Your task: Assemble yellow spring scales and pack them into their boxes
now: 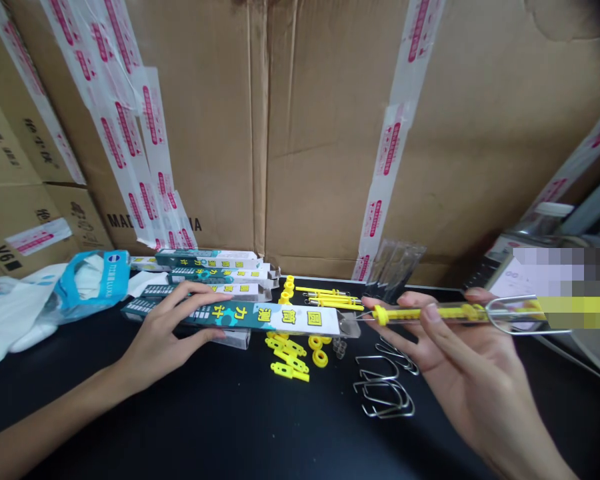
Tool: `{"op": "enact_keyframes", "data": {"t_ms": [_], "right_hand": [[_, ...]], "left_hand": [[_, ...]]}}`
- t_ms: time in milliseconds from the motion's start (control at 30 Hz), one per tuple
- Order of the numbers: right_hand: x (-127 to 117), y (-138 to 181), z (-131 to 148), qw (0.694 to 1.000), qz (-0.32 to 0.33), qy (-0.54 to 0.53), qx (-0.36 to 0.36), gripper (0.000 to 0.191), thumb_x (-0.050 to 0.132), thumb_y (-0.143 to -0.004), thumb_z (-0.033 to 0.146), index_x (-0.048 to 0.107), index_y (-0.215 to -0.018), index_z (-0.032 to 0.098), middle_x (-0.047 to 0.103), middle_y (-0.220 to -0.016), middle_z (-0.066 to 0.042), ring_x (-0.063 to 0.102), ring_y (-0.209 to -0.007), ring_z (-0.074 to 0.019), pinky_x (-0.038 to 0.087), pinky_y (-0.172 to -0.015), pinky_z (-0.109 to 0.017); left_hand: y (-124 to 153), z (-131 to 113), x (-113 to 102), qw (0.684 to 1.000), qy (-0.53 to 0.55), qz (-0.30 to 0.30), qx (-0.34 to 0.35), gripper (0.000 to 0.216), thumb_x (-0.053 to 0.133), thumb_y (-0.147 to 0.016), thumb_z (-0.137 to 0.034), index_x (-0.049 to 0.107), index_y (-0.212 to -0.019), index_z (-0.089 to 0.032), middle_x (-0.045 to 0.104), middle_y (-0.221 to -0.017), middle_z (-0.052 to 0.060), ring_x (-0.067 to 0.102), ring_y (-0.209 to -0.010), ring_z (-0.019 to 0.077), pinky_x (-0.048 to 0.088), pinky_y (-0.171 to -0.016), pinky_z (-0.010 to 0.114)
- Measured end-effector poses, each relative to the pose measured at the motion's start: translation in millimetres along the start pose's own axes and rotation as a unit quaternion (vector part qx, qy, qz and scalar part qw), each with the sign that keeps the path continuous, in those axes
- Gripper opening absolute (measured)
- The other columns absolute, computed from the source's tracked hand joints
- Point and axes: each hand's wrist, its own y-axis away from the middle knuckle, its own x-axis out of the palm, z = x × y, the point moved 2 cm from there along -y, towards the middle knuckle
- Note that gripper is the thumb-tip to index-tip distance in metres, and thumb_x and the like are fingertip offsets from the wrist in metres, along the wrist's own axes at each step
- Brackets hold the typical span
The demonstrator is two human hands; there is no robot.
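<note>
My left hand (173,333) is closed around a long, slim green-and-white carton (275,318), thumb below and fingers over the top. The carton's right end is open, with a clear flap sticking out. In line with it, my right hand (460,353) grips a tubular spring scale (430,313) with a clear barrel and yellow inner parts. A wire hook shows at its right end, and its left tip is close to the carton's mouth; whether they touch, I cannot tell. Below lie yellow plastic pieces (291,359), yellow rings (320,358) and bent metal hooks (384,387).
More similar cartons (205,260) are stacked behind my left hand. Yellow rods (330,298) and clear tubes (395,267) lie farther back. A blue-and-white packet (93,283) is at left, a bottle (545,223) at right. Large cardboard boxes (325,133) wall off the back.
</note>
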Motion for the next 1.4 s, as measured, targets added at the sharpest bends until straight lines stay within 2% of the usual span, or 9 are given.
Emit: {"op": "enact_keyframes", "data": {"t_ms": [167,433,567,700,967,1067,1133,1233,1400], "right_hand": [[2.3,5.3,-4.8,1.000,0.025,0.010,0.010,0.035,0.071,-0.089,0.021,0.048,-0.103,0.042,0.074,-0.096,0.006,0.075,-0.102,-0.0257,0.057,-0.092,-0.053],[6.5,9.7,-13.8,0.996,0.054,-0.028,0.071,0.022,0.067,-0.092,0.027,0.049,-0.098,0.038,0.070,-0.094,0.005,0.074,-0.103,-0.0315,0.060,-0.084,-0.048],[3.3,10.7,-18.3,0.995,0.079,0.010,0.057,0.023,0.065,-0.094,0.029,0.047,-0.106,0.039,0.069,-0.099,0.004,0.073,-0.105,-0.0325,0.061,-0.086,-0.046],[4.6,12.2,-19.6,0.996,0.066,0.030,0.043,0.026,0.066,-0.093,0.032,0.048,-0.110,0.038,0.072,-0.101,0.003,0.074,-0.104,-0.0312,0.061,-0.088,-0.045],[2.5,8.8,-19.1,0.996,0.027,0.075,0.027,0.027,0.077,-0.085,0.031,0.056,-0.101,0.033,0.081,-0.099,-0.001,0.076,-0.099,-0.0217,0.059,-0.092,-0.039],[4.1,8.7,-21.6,0.994,0.046,0.067,0.067,0.024,0.077,-0.085,0.035,0.062,-0.103,0.033,0.081,-0.104,-0.004,0.072,-0.110,-0.0237,0.058,-0.093,-0.042],[6.0,8.8,-23.5,0.992,0.067,0.042,0.095,0.023,0.069,-0.089,0.047,0.068,-0.105,0.030,0.077,-0.117,-0.008,0.065,-0.120,-0.0278,0.057,-0.095,-0.047],[6.5,7.7,-24.2,0.991,0.073,0.018,0.108,0.039,0.054,-0.093,0.058,0.075,-0.102,0.026,0.069,-0.131,-0.010,0.056,-0.129,-0.0326,0.056,-0.096,-0.053],[2.3,8.6,-22.2,0.989,0.060,0.070,0.115,0.023,0.066,-0.092,0.043,0.075,-0.108,0.029,0.072,-0.124,-0.006,0.067,-0.116,-0.0271,0.053,-0.102,-0.048]], "left_hand": [[2.4,-4.5,2.5,0.999,0.014,-0.028,0.003,0.033,0.076,-0.083,-0.039,0.072,-0.115,-0.035,0.062,-0.114,0.003,0.059,-0.110,0.0273,0.040,-0.104,0.038],[13.5,0.2,-0.8,0.999,-0.016,-0.026,0.018,0.031,0.074,-0.085,-0.036,0.070,-0.115,-0.035,0.061,-0.116,0.003,0.059,-0.110,0.0267,0.042,-0.100,0.036],[15.3,0.2,-2.8,0.997,-0.047,-0.045,0.050,0.028,0.069,-0.090,-0.040,0.066,-0.118,-0.036,0.058,-0.116,0.001,0.060,-0.106,0.0242,0.043,-0.096,0.036],[14.8,-1.6,-2.7,0.995,-0.055,-0.040,0.079,0.028,0.067,-0.091,-0.040,0.064,-0.119,-0.037,0.057,-0.116,0.000,0.060,-0.105,0.0216,0.045,-0.093,0.033],[13.9,-5.9,-2.9,0.997,-0.005,-0.024,0.073,0.028,0.073,-0.087,-0.032,0.066,-0.113,-0.038,0.054,-0.115,-0.001,0.059,-0.105,0.0206,0.045,-0.093,0.032],[13.8,-5.4,-1.0,0.998,0.012,-0.015,0.061,0.028,0.075,-0.085,-0.032,0.067,-0.112,-0.037,0.055,-0.116,-0.001,0.058,-0.109,0.0219,0.044,-0.097,0.034],[14.2,-2.3,-0.2,0.998,0.020,-0.015,0.052,0.028,0.075,-0.085,-0.033,0.067,-0.111,-0.037,0.055,-0.117,0.000,0.057,-0.111,0.0232,0.043,-0.098,0.036],[14.1,4.7,-0.7,0.999,0.032,-0.013,0.039,0.028,0.077,-0.083,-0.035,0.069,-0.110,-0.037,0.057,-0.117,0.001,0.058,-0.110,0.0242,0.043,-0.099,0.037],[10.6,9.2,-4.9,0.998,0.041,-0.015,0.037,0.031,0.079,-0.081,-0.034,0.069,-0.110,-0.037,0.062,-0.114,0.000,0.058,-0.112,0.0243,0.042,-0.100,0.038]]}}
